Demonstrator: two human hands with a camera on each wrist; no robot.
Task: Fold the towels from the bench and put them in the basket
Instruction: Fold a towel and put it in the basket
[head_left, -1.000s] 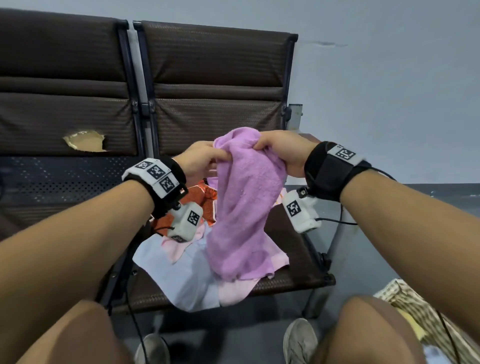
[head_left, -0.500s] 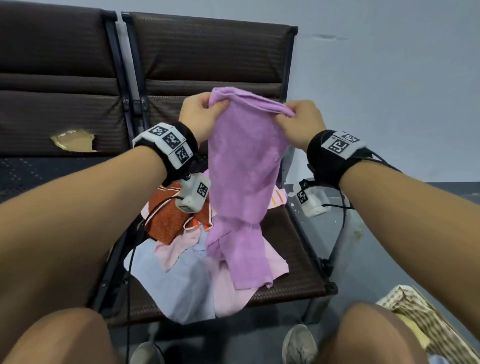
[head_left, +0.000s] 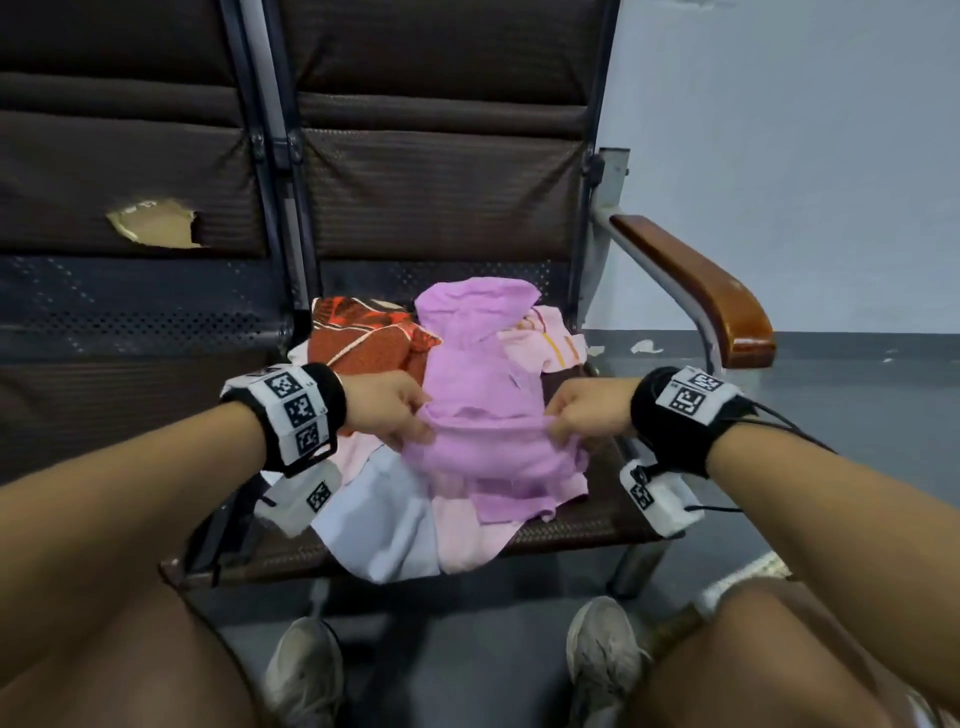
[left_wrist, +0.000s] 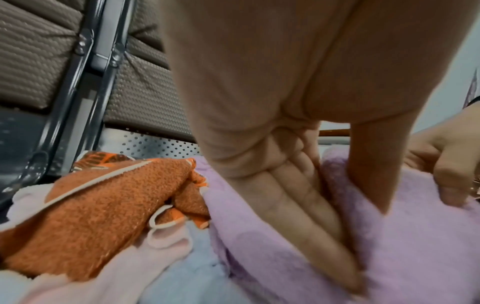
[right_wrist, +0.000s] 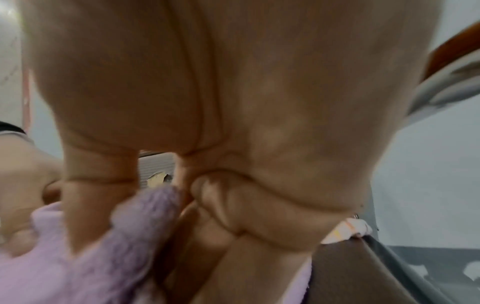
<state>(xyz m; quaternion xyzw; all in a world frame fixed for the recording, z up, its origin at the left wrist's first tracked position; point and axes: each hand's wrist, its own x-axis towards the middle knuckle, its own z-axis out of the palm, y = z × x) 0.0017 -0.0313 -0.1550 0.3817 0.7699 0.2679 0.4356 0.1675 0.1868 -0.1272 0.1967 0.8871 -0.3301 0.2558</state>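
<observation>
Lying crumpled at the left of the pile on the brown woven bench seat (head_left: 597, 525) is a rust-orange patterned terry towel (head_left: 371, 343). Next, the left hand (head_left: 387, 408) pinches the near fold of the lilac fleecy towel (head_left: 483, 374), which is spread over pale pink and pale blue cloths. Opposite, the right hand (head_left: 587, 413) pinches the same fold. A wooden armrest (head_left: 696, 280) stands rightmost.
</observation>
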